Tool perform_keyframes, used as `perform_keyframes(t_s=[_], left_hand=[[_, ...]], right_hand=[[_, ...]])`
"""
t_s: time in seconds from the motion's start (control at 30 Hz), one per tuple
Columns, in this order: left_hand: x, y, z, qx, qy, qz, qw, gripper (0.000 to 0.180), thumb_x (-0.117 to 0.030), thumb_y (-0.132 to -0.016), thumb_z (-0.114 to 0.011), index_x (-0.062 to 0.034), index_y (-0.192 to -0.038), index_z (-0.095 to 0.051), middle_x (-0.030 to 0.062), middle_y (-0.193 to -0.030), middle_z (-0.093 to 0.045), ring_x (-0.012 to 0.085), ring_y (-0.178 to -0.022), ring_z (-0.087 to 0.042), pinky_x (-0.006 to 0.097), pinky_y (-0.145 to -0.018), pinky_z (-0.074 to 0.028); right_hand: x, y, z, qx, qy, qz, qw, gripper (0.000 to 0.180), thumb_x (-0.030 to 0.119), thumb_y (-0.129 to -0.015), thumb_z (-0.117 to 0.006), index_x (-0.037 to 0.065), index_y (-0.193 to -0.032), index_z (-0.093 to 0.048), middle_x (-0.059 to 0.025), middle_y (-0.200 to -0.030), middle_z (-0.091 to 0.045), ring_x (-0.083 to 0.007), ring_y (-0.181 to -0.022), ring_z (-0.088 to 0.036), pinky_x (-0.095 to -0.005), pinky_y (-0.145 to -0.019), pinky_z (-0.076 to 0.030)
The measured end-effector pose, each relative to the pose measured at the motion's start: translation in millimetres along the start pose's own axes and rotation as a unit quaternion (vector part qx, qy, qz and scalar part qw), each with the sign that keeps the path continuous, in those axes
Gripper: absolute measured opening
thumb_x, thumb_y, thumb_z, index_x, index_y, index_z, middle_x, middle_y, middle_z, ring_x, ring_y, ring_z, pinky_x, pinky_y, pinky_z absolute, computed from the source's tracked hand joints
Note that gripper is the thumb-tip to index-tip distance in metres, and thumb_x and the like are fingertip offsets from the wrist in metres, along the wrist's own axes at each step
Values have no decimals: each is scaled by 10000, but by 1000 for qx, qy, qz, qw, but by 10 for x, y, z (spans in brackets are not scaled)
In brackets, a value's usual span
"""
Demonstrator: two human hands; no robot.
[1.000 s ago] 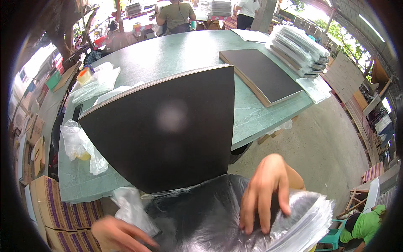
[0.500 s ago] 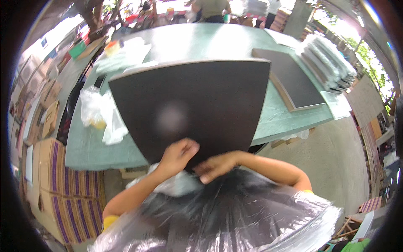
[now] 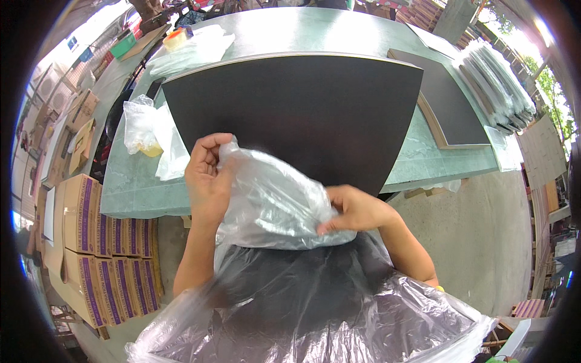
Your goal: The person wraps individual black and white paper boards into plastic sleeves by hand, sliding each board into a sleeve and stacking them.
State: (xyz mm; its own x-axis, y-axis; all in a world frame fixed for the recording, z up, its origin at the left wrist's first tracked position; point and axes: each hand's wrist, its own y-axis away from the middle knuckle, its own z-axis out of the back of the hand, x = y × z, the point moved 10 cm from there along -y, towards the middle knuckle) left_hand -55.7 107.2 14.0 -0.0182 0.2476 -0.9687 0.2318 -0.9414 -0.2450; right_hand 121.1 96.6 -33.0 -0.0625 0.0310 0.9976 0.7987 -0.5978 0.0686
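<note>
A large black board (image 3: 302, 115) lies on the green table (image 3: 130, 193), its near part overhanging toward me. A clear plastic bag (image 3: 272, 206) is bunched over the board's near edge and spreads wide below. My left hand (image 3: 209, 178) pinches the bag's upper left fold. My right hand (image 3: 354, 209) grips the bag's right side, fingers pressed into the plastic. The lower part of the board shows dark through the plastic.
A crumpled plastic bag with something yellow (image 3: 148, 130) lies on the table's left. A second dark board (image 3: 451, 106) and a stack of bagged boards (image 3: 496, 85) sit at the right. Cardboard boxes (image 3: 100, 236) stand at the lower left. Concrete floor (image 3: 484, 242) lies on the right.
Both hands rose from the board's near edge and now hold up a bunch of the plastic bag. The view has tilted closer to the board.
</note>
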Motion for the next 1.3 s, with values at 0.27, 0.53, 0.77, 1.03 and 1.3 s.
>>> perform_keyframes(t_s=[0.27, 0.53, 0.77, 1.03, 1.3], left_hand=[[9, 1, 45, 3, -170, -55, 984, 221, -16, -717, -628, -10, -926, -559, 26, -832, -551, 81, -761, -501, 211, -697, -404], [-116, 9, 251, -62, -232, -98, 966, 174, 2, -708, -601, -12, -880, -579, 14, -777, -569, 90, -729, -507, 217, -670, -402], [-401, 81, 185, -80, -365, -227, 899, 198, 20, -673, -589, -32, -864, -600, 26, -775, -518, 104, -655, -454, 223, -614, -374], [-260, 205, -220, 84, -248, -15, 965, 502, -56, -719, -610, -95, -1193, -449, 20, -710, -459, 90, -601, -438, 218, -564, -373], [153, 452, -823, 266, -141, 47, 953, 576, 1, -703, -586, -71, -1231, -368, -33, -632, -405, 19, -543, -381, 172, -492, -314]], right_hand=[[-149, 119, 135, 7, 49, -92, 995, 205, 116, -706, -680, -2, -844, -583, -11, -834, -567, -63, -681, -497, -223, -594, -409], [-27, 59, 278, -89, 23, 55, 994, 297, 119, -706, -671, 8, -941, -527, -36, -867, -542, -85, -766, -471, -242, -671, -393], [-291, 88, 174, 7, 86, -28, 996, 265, 222, -699, -690, -18, -704, -576, -5, -570, -508, -81, -556, -436, -265, -505, -352], [-581, -86, 152, -109, -245, -80, 960, 200, 136, -671, -720, 25, -738, -568, -12, -678, -562, -78, -604, -515, -221, -582, -415], [-556, -136, 14, -85, -435, -111, 890, 306, 306, -783, -597, 6, -838, -584, -23, -705, -561, -78, -659, -516, -222, -566, -413]])
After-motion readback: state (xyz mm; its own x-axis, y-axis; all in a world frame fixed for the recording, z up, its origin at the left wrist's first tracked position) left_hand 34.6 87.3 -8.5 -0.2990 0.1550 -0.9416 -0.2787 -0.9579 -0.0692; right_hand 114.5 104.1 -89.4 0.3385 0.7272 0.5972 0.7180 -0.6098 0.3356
